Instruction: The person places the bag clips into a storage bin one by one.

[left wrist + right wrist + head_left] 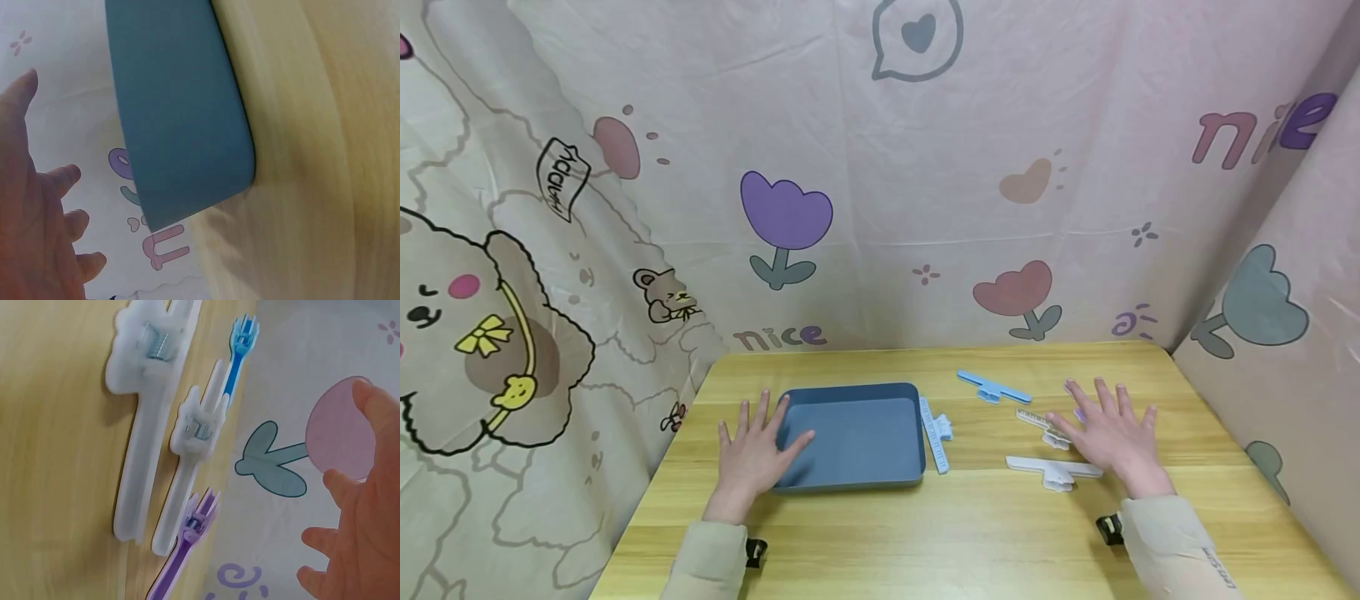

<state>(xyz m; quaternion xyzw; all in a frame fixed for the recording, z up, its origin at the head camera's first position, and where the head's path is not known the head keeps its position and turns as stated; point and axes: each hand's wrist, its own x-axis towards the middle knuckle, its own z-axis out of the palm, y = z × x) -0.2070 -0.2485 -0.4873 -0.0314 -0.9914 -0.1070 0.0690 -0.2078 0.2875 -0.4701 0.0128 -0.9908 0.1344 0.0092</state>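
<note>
A blue-grey rectangular tray (857,442) lies on the table, its side wall (181,119) large in the left wrist view. My left hand (749,454) is at its left edge, fingers straight and spread, holding nothing. Over the right-hand clips, my right hand (1116,429) is spread too and holds nothing. Bag-sealing clips lie about: a light blue one (935,437) beside the tray's right wall, a blue one (992,389) at the back, a smaller whitish one (1045,425), a long white one (1054,471) in front, and a purple one (190,534) partly hidden in the head view.
The wooden table (940,542) reaches back to a patterned curtain (880,167) behind it. More printed fabric hangs close on the left and right sides. A dark wrist device (1110,529) sits at the right cuff, another (756,552) at the left.
</note>
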